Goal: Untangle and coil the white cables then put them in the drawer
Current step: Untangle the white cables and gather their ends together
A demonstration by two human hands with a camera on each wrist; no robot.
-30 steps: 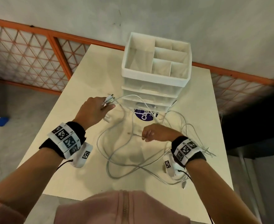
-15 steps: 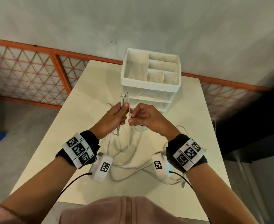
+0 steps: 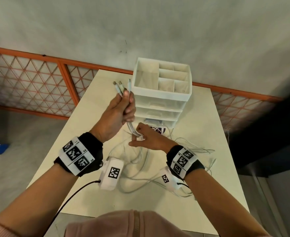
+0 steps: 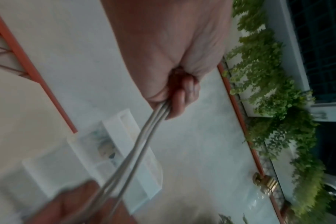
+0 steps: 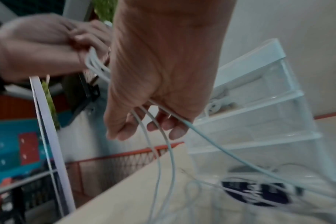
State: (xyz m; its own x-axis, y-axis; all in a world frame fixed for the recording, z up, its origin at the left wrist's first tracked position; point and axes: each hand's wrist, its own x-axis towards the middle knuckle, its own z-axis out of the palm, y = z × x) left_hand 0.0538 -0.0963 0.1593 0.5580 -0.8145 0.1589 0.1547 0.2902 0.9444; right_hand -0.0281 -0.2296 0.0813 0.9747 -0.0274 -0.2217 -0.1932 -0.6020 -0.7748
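Several white cables [image 3: 137, 168] lie in tangled loops on the cream table [image 3: 200, 134]. My left hand [image 3: 126, 100] is raised in front of the drawer unit and grips the cables just below their plug ends [image 3: 118, 87], which point up. In the left wrist view the cable strands [image 4: 144, 136] run taut from the left hand [image 4: 171, 106] down to the right hand. My right hand [image 3: 137, 136] is lower, its fingers curled round the same strands. In the right wrist view the cables [image 5: 163, 136] pass between thumb and fingers of my right hand [image 5: 142, 128].
A white drawer unit [image 3: 161, 100] with clear drawers and an open divided top tray stands at the table's far middle. A dark purple round label [image 3: 159, 130] lies at its foot. An orange lattice railing [image 3: 38, 79] runs behind the table, and loose cable ends [image 3: 207, 151] trail right.
My left hand has lifted the plug ends up and away from me. My right hand has slid down the strands, so the two hands are now apart.
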